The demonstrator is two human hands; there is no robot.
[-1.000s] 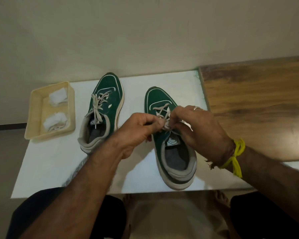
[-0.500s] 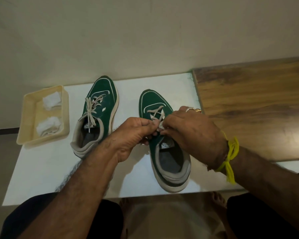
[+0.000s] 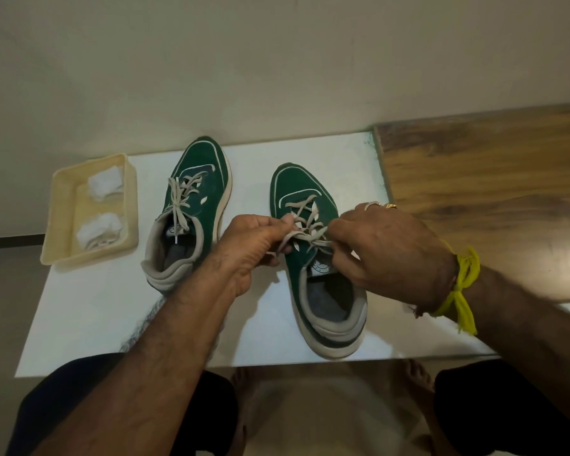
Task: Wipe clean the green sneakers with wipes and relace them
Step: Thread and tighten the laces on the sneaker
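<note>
Left hand (image 3: 255, 248) was curled, thumb and fingers pinching one end of the lace (image 3: 305, 236) on the right shoe (image 3: 313, 251). Right hand (image 3: 389, 255) was curled too, fingers closed on the other end of the same lace, back of the hand toward the camera. Both hands met over the shoe's upper eyelets, just above the tongue, lace stretched between them. Rings (image 3: 380, 205) showed on the right hand; a yellow band (image 3: 463, 284) was tied at the right wrist.

Right shoe lay flat on the white table (image 3: 89, 311), toe pointing away from the person, heel near the front edge, directly under and between the hands. Its lower eyelets were already crossed with lace.

Left shoe (image 3: 191, 212) sat just left of the left hand, apart from it, toe away and angled slightly right. It was laced, with a knot and loose ends over the tongue.

Further left, near the table's far-left corner, a cream tray (image 3: 63, 205) held two crumpled white wipes (image 3: 104, 184), one at the far end and one nearer, well apart from both hands.

A wood surface (image 3: 491, 192) butted against the table's right side. Dark shorts (image 3: 79, 406) and bare feet (image 3: 412, 380) showed below the table edge.
</note>
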